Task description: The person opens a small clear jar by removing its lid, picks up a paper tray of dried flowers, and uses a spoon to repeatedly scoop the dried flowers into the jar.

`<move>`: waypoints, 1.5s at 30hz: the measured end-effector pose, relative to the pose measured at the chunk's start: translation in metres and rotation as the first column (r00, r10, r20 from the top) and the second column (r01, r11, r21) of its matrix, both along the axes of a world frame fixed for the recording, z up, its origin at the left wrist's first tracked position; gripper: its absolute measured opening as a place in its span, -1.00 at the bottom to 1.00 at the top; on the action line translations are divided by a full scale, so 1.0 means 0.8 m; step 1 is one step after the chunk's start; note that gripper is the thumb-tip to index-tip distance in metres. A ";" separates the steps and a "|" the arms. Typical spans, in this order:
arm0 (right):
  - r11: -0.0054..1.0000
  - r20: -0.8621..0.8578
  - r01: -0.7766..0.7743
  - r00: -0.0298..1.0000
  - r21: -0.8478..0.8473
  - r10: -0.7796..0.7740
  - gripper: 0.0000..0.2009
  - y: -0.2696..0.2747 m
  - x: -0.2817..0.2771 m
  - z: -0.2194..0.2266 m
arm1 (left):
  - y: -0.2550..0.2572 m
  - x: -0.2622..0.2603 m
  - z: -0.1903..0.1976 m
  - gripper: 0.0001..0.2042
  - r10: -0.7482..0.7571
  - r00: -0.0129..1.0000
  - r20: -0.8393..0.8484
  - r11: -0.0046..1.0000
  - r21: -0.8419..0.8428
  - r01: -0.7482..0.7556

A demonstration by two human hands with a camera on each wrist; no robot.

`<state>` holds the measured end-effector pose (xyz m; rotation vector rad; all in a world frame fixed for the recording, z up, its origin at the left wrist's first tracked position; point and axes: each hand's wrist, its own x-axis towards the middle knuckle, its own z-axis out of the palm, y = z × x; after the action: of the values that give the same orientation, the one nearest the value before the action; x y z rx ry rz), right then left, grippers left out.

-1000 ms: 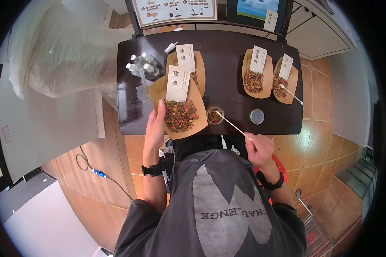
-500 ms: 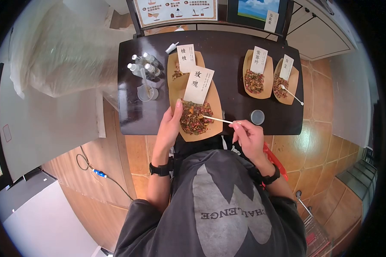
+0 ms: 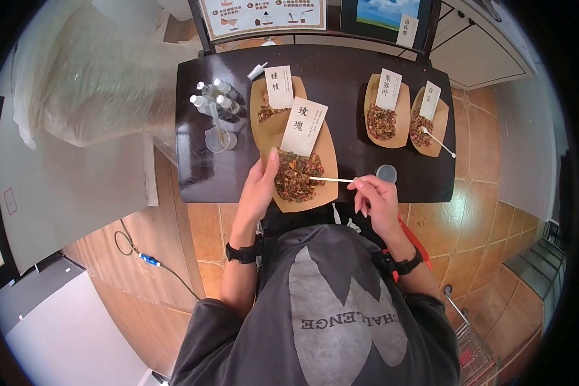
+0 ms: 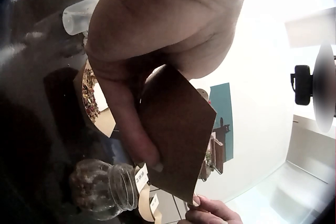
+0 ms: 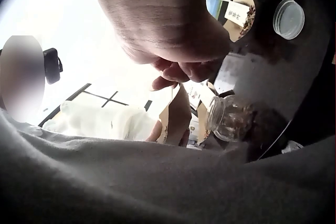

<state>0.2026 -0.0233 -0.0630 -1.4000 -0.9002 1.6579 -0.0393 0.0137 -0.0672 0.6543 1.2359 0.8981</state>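
Kraft paper tray (image 3: 309,177) of dried petals held above the near edge of the dark table (image 3: 341,71), partly overhanging it toward the person. Petals (image 3: 294,175) red, orange and green, heaped in the near half; white label card (image 3: 303,127) stands at the far end. Left hand (image 3: 262,183) grips the tray's left rim, thumb on top, fingers curled beneath (left wrist view shows the underside (image 4: 176,134)). Right hand (image 3: 374,196) pinches a thin wooden stick (image 3: 331,179), tip resting in the petals. Glass jar (image 4: 102,187) sits under the tray, seen only from the wrist views. Round lid (image 3: 386,173) just right of the stick hand. Second tray (image 3: 268,106) directly behind, edges overlapping. Small bottles (image 3: 213,96) and a plastic cup (image 3: 217,138) crowd the left. Bare tabletop between the middle and two trays (image 3: 402,112) far right.
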 end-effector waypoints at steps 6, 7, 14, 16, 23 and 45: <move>0.999 -0.047 0.037 0.998 -0.016 -0.038 -0.74 0.000 0.006 0.001 | 0.000 -0.004 -0.005 -0.52 0.014 1.000 0.021 1.000 -0.009 -0.014; 0.999 -0.048 0.037 0.998 -0.016 -0.038 -0.74 0.000 0.007 0.002 | 0.000 -0.004 -0.004 -0.52 0.020 1.000 0.021 1.000 -0.010 -0.020; 0.997 -0.065 0.070 0.995 -0.035 -0.072 -0.75 0.001 0.010 0.011 | 0.001 -0.003 0.004 -0.53 0.010 0.999 0.039 1.000 -0.011 -0.010; 0.996 -0.058 0.079 0.995 -0.030 -0.080 -0.75 0.002 0.013 0.014 | 0.001 -0.003 0.004 -0.53 0.008 1.000 0.028 1.000 -0.014 -0.008; 0.988 -0.050 0.150 0.987 -0.024 -0.151 -0.75 -0.005 0.036 0.019 | 0.000 -0.024 -0.001 -0.49 0.073 0.995 -0.064 0.996 -0.051 -0.076; 0.539 0.833 -0.649 0.509 0.538 -0.217 -0.81 -0.040 0.035 -0.008 | 0.003 -0.041 0.014 -0.49 0.173 0.983 -0.065 0.983 -0.057 -0.177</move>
<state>0.2308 -0.0555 -0.0693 -1.3069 -2.2100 0.3097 -0.0725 0.0162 -0.0560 0.5317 1.3862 0.9868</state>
